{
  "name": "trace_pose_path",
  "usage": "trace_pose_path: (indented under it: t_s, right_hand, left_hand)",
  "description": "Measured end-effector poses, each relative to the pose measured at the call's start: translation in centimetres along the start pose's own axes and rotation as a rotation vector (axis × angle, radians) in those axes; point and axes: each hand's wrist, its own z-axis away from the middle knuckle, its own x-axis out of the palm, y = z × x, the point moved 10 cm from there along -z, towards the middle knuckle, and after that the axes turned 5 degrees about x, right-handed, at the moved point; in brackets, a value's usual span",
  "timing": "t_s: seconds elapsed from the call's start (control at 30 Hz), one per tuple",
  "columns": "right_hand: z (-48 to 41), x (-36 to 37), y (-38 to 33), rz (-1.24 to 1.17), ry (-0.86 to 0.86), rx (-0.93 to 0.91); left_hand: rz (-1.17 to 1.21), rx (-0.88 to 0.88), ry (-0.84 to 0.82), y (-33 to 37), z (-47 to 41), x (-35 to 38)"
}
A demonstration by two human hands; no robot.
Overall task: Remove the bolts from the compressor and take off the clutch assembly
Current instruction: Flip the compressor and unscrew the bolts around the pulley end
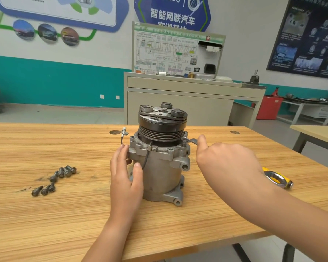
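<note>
A grey metal compressor [160,178] stands upright in the middle of the wooden table [64,214]. Its black grooved pulley and clutch assembly [162,120] sit on top. My left hand [126,173] holds the compressor body on its left side, fingers at the flange and thumb on the front. My right hand [225,163] grips a small silver wrench [190,141], whose head sits at a bolt on the flange's right rear, under the pulley. Several loose dark bolts [54,179] lie on the table to the left.
A yellow-handled tool with a metal ring end [277,179] lies on the table behind my right forearm. A black wire with a white connector [123,132] rises from the compressor's left side. A training cabinet [178,103] stands behind the table, another table [314,133] at right.
</note>
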Motion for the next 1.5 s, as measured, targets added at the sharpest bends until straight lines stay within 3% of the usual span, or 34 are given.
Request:
trace_pose_path:
  t_s: [0.57, 0.97, 1.23, 1.5]
  right_hand:
    - [-0.6, 0.0, -0.6, -0.002, -0.103, -0.064]
    - [-1.1, 0.5, 2.2, 0.116, -0.029, -0.01]
    - [-1.4, -0.1, 1.7, 0.192, 0.061, -0.109]
    - [-2.2, 1.4, 3.9, 0.018, 0.093, -0.087]
  left_hand:
    - [0.003, -0.011, 0.006, 0.2, 0.0, -0.1]
    - [0.025, -0.022, 0.003, 0.1, 0.0, 0.0]
    - [0.024, -0.026, 0.0, 0.2, 0.0, 0.0]
    - [0.024, -0.027, 0.004, 0.2, 0.0, -0.1]
